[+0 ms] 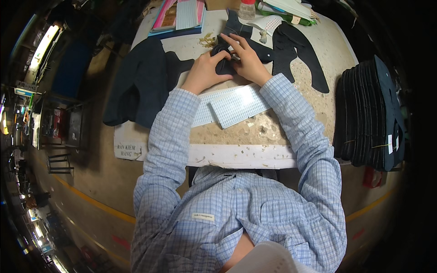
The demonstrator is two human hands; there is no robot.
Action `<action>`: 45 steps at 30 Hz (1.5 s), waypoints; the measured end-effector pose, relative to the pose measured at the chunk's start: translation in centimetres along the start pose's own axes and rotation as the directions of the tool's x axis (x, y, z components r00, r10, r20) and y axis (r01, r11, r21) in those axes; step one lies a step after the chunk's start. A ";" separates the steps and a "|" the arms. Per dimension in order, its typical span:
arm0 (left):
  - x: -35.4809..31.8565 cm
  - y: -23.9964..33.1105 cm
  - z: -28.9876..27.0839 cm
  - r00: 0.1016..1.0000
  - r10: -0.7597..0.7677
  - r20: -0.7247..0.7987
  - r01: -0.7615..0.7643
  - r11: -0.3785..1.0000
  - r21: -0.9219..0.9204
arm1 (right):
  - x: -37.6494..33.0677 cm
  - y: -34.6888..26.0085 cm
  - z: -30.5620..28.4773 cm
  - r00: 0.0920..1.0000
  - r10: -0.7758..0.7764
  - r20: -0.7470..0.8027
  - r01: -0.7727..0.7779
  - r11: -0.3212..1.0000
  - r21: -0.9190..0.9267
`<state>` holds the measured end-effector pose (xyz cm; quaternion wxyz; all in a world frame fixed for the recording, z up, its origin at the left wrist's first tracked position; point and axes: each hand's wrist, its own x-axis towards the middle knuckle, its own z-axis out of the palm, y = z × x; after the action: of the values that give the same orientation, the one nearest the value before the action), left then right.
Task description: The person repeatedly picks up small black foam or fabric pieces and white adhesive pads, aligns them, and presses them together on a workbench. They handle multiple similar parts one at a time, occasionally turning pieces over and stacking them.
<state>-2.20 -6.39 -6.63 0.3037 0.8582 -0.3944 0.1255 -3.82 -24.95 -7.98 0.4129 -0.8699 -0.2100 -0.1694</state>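
Near the far middle of the table, my left hand (207,69) and my right hand (248,59) come together around a small black bundle (224,67), which looks like stacked flat pieces. My left fingers and thumb curl round its near left side. My right fingers bend over its right side and top, hiding much of it. Just beyond and right of the hands lie dark cut pieces (261,51). A larger dark shoe-upper-shaped piece (291,43) is spread flat to the right. Closer to me are two white-and-blue label sheets (241,107), one overlapping the other.
A thick pile of dark cut pieces (136,82) sits at the table's left, and a tall tied stack (364,113) stands at the right edge. Behind are papers (180,16), a red-lidded jar (247,9) and yellowish bands (208,41). Scraps dot the table (268,136).
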 end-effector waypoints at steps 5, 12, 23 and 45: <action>0.0 0.2 -0.4 0.992 -0.117 0.051 0.123 0.985 -0.122 | 0.1 0.8 -0.6 0.975 0.069 -0.209 -0.081 0.995 -0.049; 0.0 -0.3 -0.8 0.994 -0.033 -0.104 0.011 0.978 -0.207 | 0.2 0.2 -0.3 0.860 0.510 0.006 -0.448 0.749 0.489; -0.2 3.6 -5.4 0.946 -0.232 -0.227 0.040 0.777 -0.629 | 0.4 -2.2 -3.8 0.893 0.445 0.070 -0.392 0.692 0.606; -9.8 8.1 -3.5 0.874 -0.481 0.074 0.455 0.753 -0.475 | -4.7 -5.0 -6.8 0.925 -0.307 -0.222 0.129 0.806 -0.578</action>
<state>-14.65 -2.41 -4.95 0.5380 0.8234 -0.1774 -0.0329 -11.20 -28.52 -2.87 0.1484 -0.8845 -0.1855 -0.4016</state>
